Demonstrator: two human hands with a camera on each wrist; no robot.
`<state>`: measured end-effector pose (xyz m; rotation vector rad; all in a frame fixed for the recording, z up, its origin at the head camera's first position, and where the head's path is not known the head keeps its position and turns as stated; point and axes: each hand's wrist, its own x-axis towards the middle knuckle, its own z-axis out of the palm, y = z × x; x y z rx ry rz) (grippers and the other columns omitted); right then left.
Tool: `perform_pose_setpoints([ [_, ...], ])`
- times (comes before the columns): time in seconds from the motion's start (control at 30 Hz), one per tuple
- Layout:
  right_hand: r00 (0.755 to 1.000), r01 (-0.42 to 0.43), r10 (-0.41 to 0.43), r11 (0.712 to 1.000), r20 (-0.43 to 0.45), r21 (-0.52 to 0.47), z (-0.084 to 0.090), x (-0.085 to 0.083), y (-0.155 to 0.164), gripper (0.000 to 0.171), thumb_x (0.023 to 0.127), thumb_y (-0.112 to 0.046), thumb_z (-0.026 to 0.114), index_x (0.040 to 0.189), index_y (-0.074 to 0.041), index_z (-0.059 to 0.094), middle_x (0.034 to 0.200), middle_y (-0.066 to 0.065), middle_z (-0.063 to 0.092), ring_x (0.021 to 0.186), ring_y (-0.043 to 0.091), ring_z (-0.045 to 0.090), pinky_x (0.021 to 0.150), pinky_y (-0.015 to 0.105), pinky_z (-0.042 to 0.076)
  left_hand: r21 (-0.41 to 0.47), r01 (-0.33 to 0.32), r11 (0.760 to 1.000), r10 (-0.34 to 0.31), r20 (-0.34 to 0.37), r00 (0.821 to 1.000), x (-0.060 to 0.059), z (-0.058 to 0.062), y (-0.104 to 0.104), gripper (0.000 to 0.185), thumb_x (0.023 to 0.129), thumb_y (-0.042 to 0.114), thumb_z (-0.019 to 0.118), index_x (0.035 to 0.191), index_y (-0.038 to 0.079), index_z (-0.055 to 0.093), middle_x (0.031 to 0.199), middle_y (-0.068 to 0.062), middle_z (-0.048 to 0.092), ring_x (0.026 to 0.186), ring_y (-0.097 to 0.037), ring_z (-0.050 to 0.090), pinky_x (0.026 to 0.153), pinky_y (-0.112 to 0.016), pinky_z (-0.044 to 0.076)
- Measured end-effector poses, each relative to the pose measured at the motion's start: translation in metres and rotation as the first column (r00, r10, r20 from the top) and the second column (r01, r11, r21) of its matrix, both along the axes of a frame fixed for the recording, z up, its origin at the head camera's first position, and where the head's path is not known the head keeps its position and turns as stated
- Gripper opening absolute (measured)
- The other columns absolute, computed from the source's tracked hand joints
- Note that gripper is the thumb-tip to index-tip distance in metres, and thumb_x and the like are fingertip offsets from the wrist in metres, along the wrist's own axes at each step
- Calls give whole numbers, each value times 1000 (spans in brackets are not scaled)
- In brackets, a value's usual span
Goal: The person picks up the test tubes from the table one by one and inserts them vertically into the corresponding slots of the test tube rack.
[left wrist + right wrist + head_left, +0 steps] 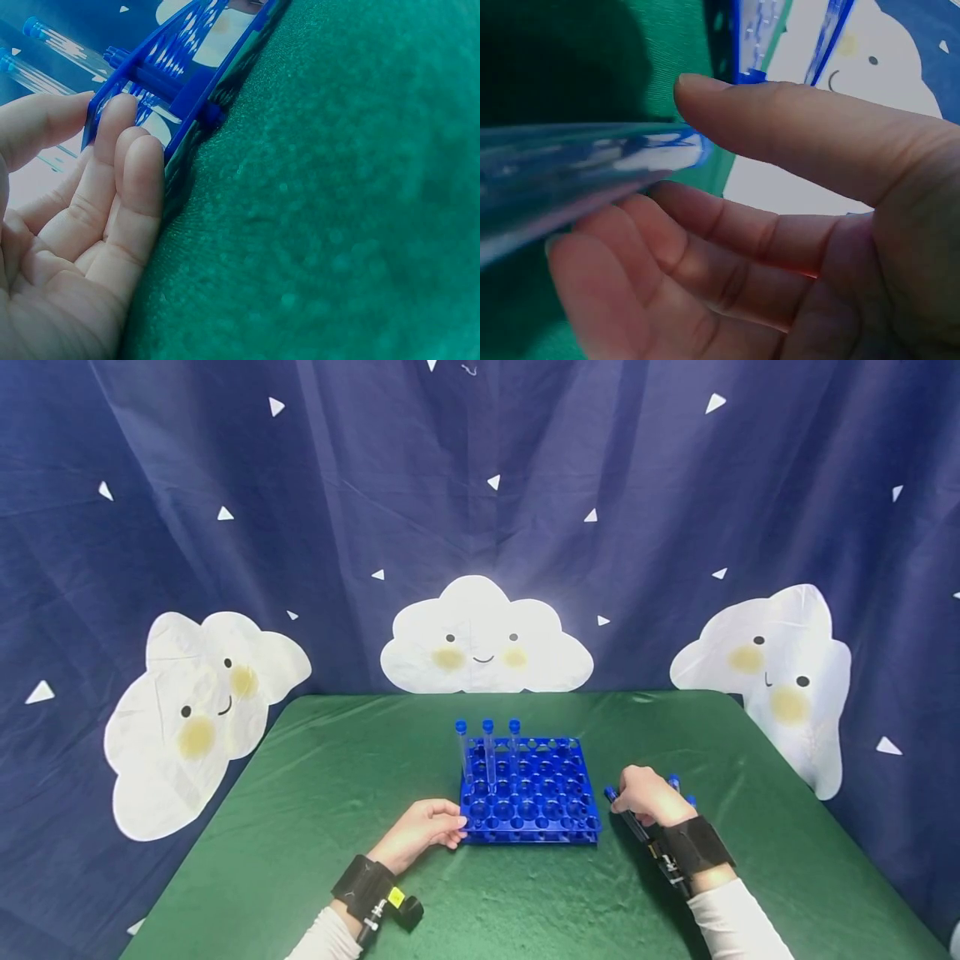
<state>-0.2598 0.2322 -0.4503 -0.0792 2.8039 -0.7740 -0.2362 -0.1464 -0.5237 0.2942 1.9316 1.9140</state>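
Observation:
A blue test tube rack (525, 810) stands on the green table, with three clear, blue-capped test tubes (491, 760) upright in its left part. My left hand (427, 828) holds the rack's front left corner, its thumb at the upper plate and its fingers against the side. To the right of the rack, my right hand (651, 795) pinches a blue-capped test tube (630, 157) near its cap, between thumb and forefinger. That tube lies slanted, its cap toward the rack. Past the right hand show two more blue caps (674, 782), their tubes mostly hidden by the hand.
The green table (360, 752) reaches back to a dark blue curtain (480, 510) printed with white clouds and triangles. Black straps with small cameras (405, 910) sit on both wrists.

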Motion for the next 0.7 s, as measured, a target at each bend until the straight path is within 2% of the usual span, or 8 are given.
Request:
perform_pose_setpoints([
  [0.13, 1000, 8, -8, 1000, 0, -3, -7, -3, 1, 29, 70, -2, 70, 59, -11, 45, 51, 0, 42, 44, 15, 52, 42, 32, 54, 4, -1, 1000, 1, -3, 1000, 0, 0, 0, 24, 90, 14, 68, 105, -3, 61, 84, -1, 70, 76, -12, 66, 68, -24, 58],
  [0.33, 1000, 1, -1, 1000, -14, -14, -9, -4, 2, 16, 70, 1, 66, 68, -6, 52, 50, 0, 42, 43, 16, 54, 41, 32, 54, 4, -2, 1000, 2, 0, 1000, 0, 1, 0, 24, 89, 13, 68, 105, -3, 60, 84, -1, 70, 76, -12, 66, 68, -24, 58],
  [0.5, 1000, -1, 0, 999, -29, -38, -5, -3, 2, 13, 72, 1, 67, 72, -4, 55, 51, 1, 45, 45, 16, 56, 43, 32, 55, -5, -2, 1000, 2, -2, 1000, 0, 1, 0, 25, 89, 14, 68, 105, -4, 60, 84, -1, 70, 76, -12, 66, 69, -24, 58],
  [0.7, 999, -3, 0, 999, -45, -54, 1, -6, 4, 13, 79, -3, 69, 78, -2, 55, 64, 7, 55, 50, 15, 56, 47, 30, 56, -8, -4, 1000, 4, -1, 1000, 0, 1, 0, 25, 89, 14, 68, 105, -3, 60, 85, -1, 70, 76, -13, 66, 69, -24, 58],
])
